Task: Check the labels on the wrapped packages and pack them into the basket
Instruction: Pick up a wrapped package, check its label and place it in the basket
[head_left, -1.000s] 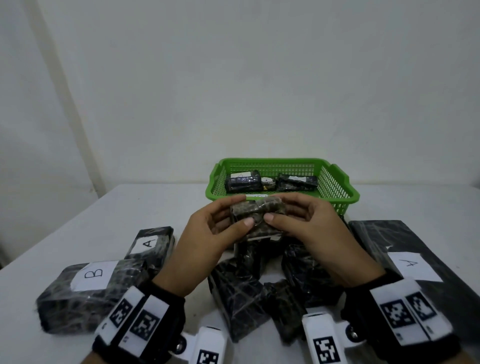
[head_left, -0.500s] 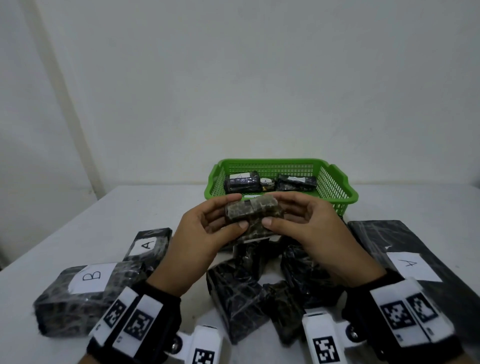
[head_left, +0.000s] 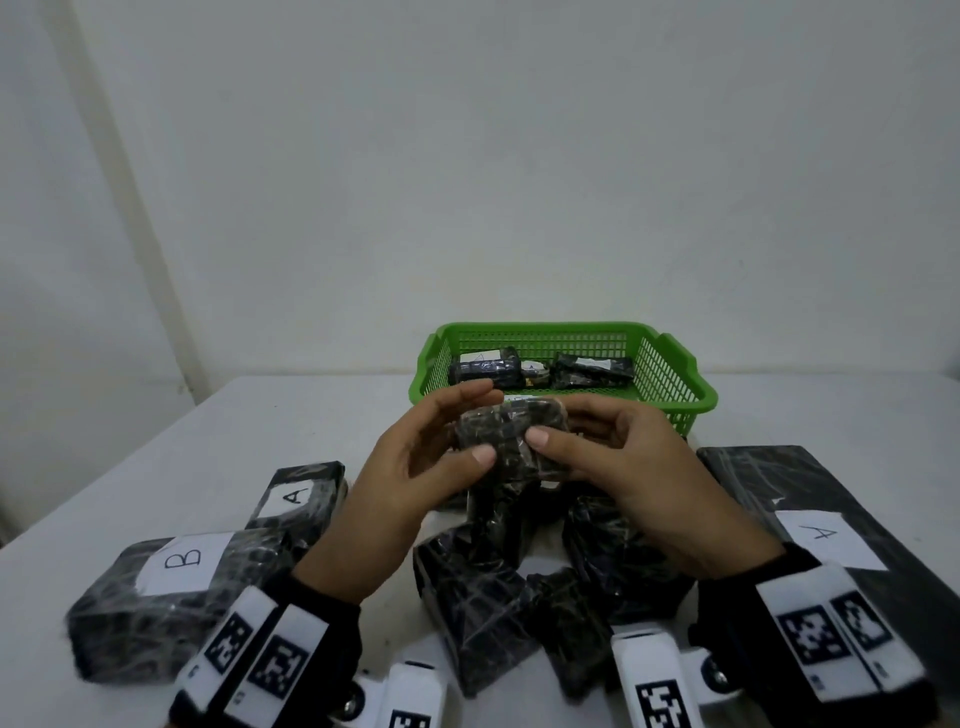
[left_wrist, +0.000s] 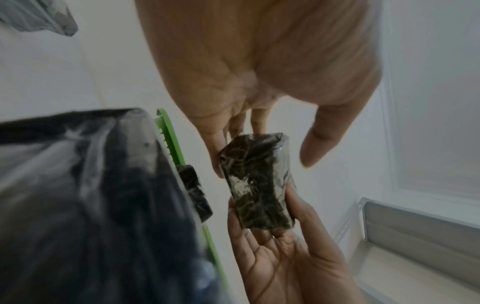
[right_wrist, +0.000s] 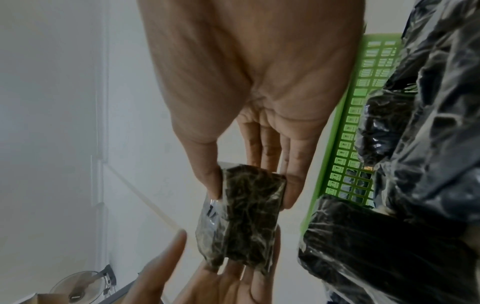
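Observation:
A small dark plastic-wrapped package (head_left: 511, 441) (left_wrist: 257, 185) (right_wrist: 246, 211) is held up between both hands, in front of the green basket (head_left: 566, 328). My right hand (head_left: 576, 431) pinches one end of it between thumb (right_wrist: 210, 181) and fingers. My left hand (head_left: 467, 423) supports the other end with straight fingers (left_wrist: 221, 156), and its thumb (left_wrist: 311, 148) stands apart from the wrap. No label shows on the face toward me. In the basket lie dark packages (head_left: 485, 366) (head_left: 592, 369) with white labels.
On the white table (head_left: 291, 415) lie a package marked B (head_left: 171, 587), one marked A (head_left: 296, 493), a long flat one marked A (head_left: 831, 519) on the right, and a pile of several dark packages (head_left: 483, 597) under my hands.
The small package has turned slightly in my hands and sits a little lower. My left thumb has come off the wrap; the right hand keeps its pinch.

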